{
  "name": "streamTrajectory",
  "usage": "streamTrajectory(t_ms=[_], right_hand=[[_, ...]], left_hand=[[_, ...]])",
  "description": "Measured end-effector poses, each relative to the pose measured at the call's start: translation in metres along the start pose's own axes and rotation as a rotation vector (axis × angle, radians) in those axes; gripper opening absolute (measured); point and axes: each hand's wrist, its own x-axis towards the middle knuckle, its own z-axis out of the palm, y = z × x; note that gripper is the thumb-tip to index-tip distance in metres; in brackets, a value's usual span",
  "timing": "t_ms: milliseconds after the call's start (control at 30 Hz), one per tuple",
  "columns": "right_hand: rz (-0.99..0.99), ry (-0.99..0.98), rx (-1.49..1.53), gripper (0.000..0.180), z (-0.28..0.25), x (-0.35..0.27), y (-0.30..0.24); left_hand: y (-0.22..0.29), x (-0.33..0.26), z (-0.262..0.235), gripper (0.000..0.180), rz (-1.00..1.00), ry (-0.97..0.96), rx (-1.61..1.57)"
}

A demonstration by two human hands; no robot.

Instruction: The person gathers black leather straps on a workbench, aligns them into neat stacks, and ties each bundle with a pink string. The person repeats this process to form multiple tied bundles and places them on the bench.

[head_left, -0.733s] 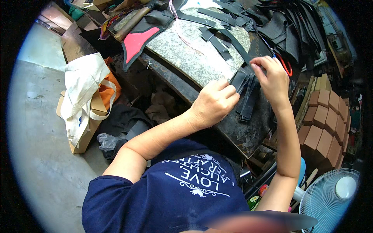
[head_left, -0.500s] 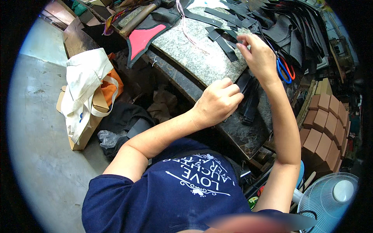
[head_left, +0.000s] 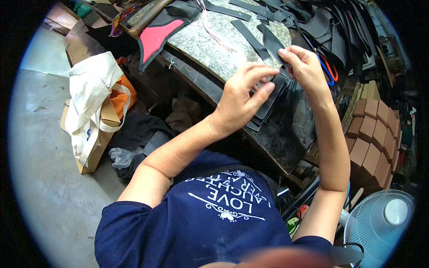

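My right hand [head_left: 304, 69] pinches the lower end of a black strip [head_left: 271, 41] between thumb and fingers, over the speckled stone slab [head_left: 196, 44]. My left hand [head_left: 245, 96] is open, its thumb apart from the bent fingers, the fingertips close to my right hand. Below them, a pile of black strips [head_left: 267, 111] lies at the slab's near corner, partly covered by my left hand. Another black strip [head_left: 249, 39] rests on the slab beside the pinched one.
Scissors with blue and red handles [head_left: 333, 71] lie right of my right hand. Black sheets [head_left: 346, 33] are heaped at the far right. A pink-and-black piece [head_left: 158, 39] hangs over the slab's left edge. Brown blocks [head_left: 373, 134] and a fan [head_left: 380, 230] stand on the right.
My left hand has opened from a closed shape and risen toward my right hand. My right hand has moved down and right, drawing a black strip toward me.
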Motion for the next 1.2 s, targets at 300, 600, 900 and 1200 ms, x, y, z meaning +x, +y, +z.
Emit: streamTrajectory(t_ms=[300, 600, 900, 1200], right_hand=[[0.121, 0.034, 0.063, 0.025, 0.013, -0.085, -0.007], [0.101, -0.053, -0.078, 0.024, 0.019, -0.125, -0.011], [0.008, -0.033, -0.17, 0.011, 0.004, -0.137, -0.012], [0.066, 0.23, 0.151, 0.02, -0.024, -0.146, 0.001]], left_hand=[[0.001, 0.008, 0.012, 0.031, -0.532, -0.076, -0.646], [0.0, 0.0, 0.017, 0.037, -0.634, -0.109, -0.867], [0.011, -0.007, 0.01, 0.046, -0.431, -0.286, -0.434], [0.029, -0.023, 0.037, 0.043, -0.445, -0.557, -0.438]])
